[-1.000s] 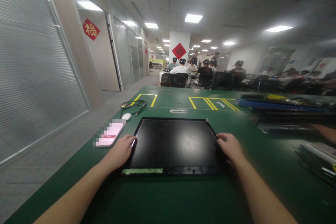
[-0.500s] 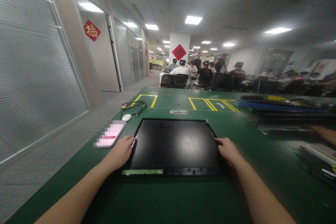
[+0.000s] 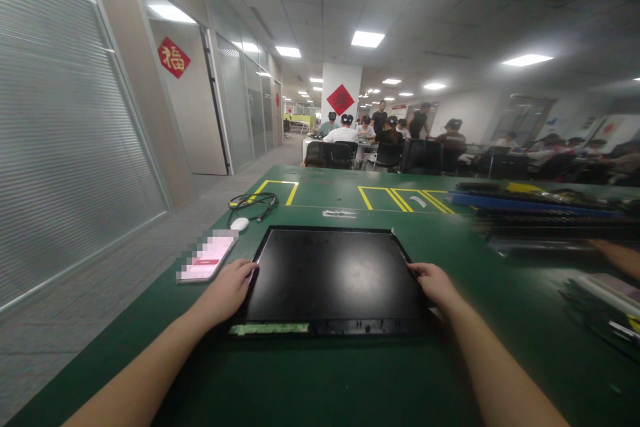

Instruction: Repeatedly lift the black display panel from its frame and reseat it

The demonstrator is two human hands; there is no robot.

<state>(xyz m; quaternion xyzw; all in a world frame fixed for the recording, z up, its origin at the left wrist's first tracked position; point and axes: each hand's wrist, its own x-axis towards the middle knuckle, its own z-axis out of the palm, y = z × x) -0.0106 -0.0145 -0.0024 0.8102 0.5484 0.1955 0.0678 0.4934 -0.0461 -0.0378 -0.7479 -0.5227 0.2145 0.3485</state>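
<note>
A flat black display panel (image 3: 333, 273) lies on the green table (image 3: 320, 373) in front of me, with a green circuit strip (image 3: 270, 329) along its near edge. My left hand (image 3: 227, 290) grips the panel's left edge, fingers curled over it. On the right edge rests my right hand (image 3: 435, 283), its fingers also curled onto the panel. Both forearms reach in from the bottom of the view.
A phone (image 3: 206, 260), a white mouse (image 3: 239, 223) and a coiled black cable (image 3: 253, 202) lie left of the panel. Stacked blue and black trays (image 3: 530, 203) sit at the right, where another person's arm (image 3: 617, 257) shows. Yellow floor-tape boxes mark the far table. Seated people work beyond.
Both hands stay on the panel's edges; the right hand has slid slightly toward me along the right edge. The panel has barely moved.
</note>
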